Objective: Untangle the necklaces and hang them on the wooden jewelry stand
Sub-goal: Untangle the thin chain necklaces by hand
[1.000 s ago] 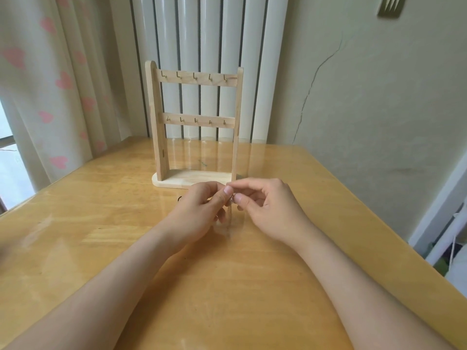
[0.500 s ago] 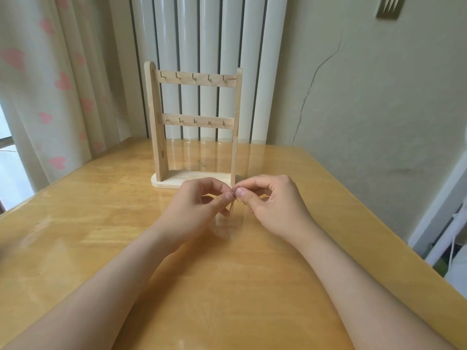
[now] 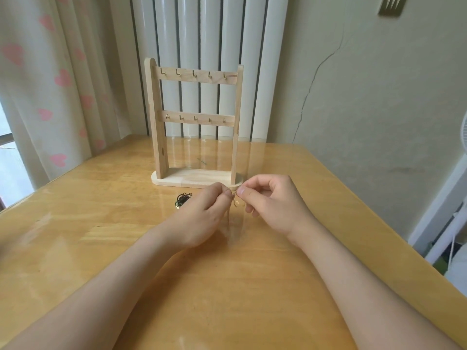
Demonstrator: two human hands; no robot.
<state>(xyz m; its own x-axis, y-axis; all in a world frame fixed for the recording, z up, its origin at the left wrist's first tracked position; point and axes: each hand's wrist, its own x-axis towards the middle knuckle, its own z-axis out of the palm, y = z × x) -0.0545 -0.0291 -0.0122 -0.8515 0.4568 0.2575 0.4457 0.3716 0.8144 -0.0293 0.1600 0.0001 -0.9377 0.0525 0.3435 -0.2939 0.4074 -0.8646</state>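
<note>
Dangling necklace (image 3: 235,199) between both hands (image 3: 202,218) (image 3: 274,205)

Fine gold-toned metal chain (image 3: 235,201) here, thin and shiny, glinting between my fingertips (image 3: 242,191). Under my arms the table (image 3: 227,286) is glossy varnished wood, slick enough to mirror the light. Toward its far edge, the jewelry stand (image 3: 155,122) is pale, smooth, matt wood with small brassy metal hooks (image 3: 179,73). The dark tangle (image 3: 184,198) looks like thin, slightly glossy cord. The curtain (image 3: 50,84) is soft matt cloth.
</note>
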